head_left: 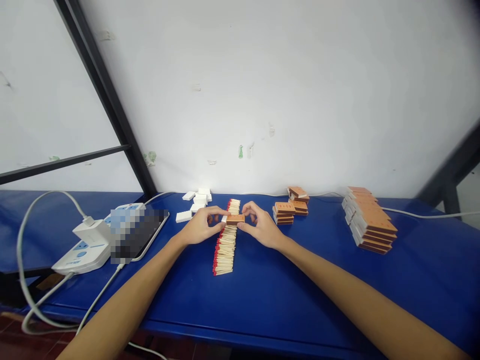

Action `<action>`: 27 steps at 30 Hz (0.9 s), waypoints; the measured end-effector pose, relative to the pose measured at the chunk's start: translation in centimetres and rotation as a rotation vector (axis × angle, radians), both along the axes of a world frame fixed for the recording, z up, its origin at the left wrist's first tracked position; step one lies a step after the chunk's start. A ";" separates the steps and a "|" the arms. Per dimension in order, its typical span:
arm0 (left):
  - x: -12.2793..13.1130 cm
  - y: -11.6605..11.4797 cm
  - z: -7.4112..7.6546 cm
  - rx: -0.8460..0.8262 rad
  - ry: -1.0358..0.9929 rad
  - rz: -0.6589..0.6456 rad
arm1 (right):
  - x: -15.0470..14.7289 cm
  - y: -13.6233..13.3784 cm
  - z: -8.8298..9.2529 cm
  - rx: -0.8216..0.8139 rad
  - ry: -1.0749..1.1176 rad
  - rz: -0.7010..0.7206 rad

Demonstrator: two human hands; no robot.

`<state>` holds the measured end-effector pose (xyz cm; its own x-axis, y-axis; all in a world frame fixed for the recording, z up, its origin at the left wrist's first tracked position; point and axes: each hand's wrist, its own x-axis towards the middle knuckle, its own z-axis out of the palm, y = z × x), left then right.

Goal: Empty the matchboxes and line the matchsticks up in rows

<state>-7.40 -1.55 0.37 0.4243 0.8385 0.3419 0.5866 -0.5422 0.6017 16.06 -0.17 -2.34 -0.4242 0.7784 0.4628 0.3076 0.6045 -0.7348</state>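
Both hands meet over the middle of a blue table (285, 290). My left hand (202, 226) and my right hand (259, 226) pinch a small orange matchbox (235, 218) between their fingertips, one hand at each end. A white inner tray shows at the box's left end. Right under the box lies a long row of red-tipped matches (226, 245), running from the wall side toward me.
Small white inner trays (195, 201) lie behind my left hand. Orange matchboxes are stacked at centre right (290, 206) and in a longer leaning row at far right (369, 220). A white power strip (88, 245) with a charger, cables and a phone sits at left.
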 end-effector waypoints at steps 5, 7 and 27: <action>-0.2 0.0 0.2 -0.009 -0.022 -0.006 | -0.2 0.0 -0.4 -0.053 -0.029 -0.001; -0.3 0.1 0.2 -0.022 -0.012 -0.009 | -0.3 0.1 -0.5 -0.055 -0.050 0.000; -0.9 0.7 -0.4 -0.076 -0.036 -0.042 | 0.2 0.1 -0.3 0.058 -0.184 -0.032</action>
